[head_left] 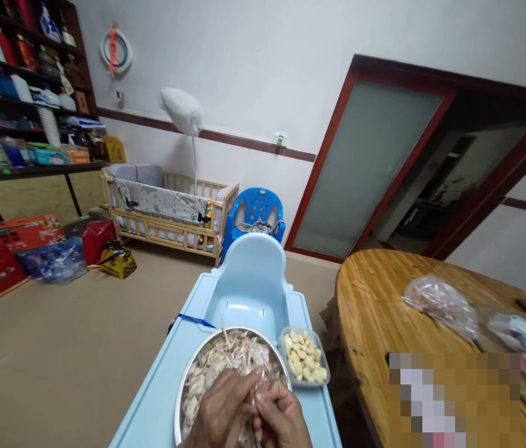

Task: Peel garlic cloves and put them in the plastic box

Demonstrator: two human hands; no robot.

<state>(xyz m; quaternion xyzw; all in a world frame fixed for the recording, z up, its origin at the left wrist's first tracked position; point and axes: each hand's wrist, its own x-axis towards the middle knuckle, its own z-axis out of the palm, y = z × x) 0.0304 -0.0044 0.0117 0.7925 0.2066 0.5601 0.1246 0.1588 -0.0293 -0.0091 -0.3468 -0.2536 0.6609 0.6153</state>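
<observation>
My left hand point(223, 407) and my right hand point(279, 414) meet over a round metal bowl point(179, 398), fingertips pinched together. Between them is a small pale garlic clove point(255, 398), mostly hidden by the fingers. Dry, papery garlic skins point(232, 354) heap up inside the bowl, with a thin stalk sticking out at the back. Right of the bowl, a clear plastic container point(312, 384) holds many peeled garlic cloves point(304, 358). Both vessels rest on the tray of a light blue child's high chair point(144, 398).
A wooden table point(370, 298) with a plastic bag point(440, 302) stands at the right; part of it is pixelated. Ahead are a blue chair point(256, 211) and a wooden crib point(164, 230). Bags point(57, 258) lie on the floor at left, below laden shelves point(20, 99).
</observation>
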